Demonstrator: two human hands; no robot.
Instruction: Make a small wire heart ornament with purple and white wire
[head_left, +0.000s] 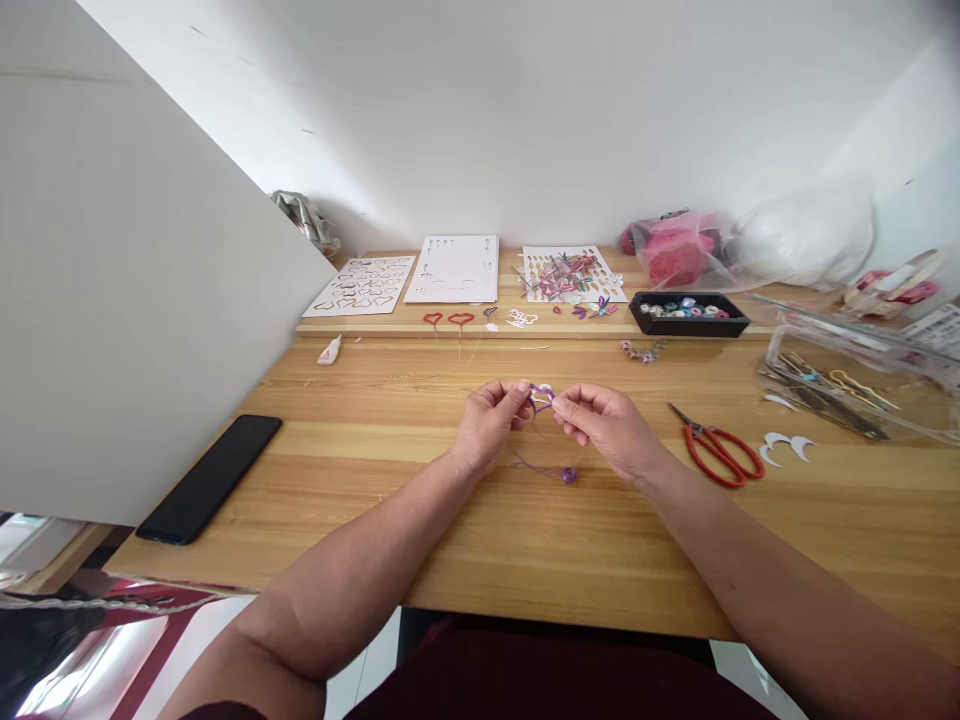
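Observation:
My left hand [491, 415] and my right hand [600, 420] meet above the middle of the wooden table [480, 530]. Both pinch a small purple-wrapped wire shape [540, 397] between their fingertips. A thin purple thread runs down from it to a small purple spool [570, 475] lying on the table between my wrists. Both hands have fingers curled closed.
Red-handled scissors [716, 450] and white crescent cut-outs [784, 445] lie to the right. A black phone [210, 478] sits at the left. Paper sheets [454, 268], red wire hearts [448, 320], a black bead tray [688, 312], a clear box [855, 385] and a glue tube [329, 351] lie behind.

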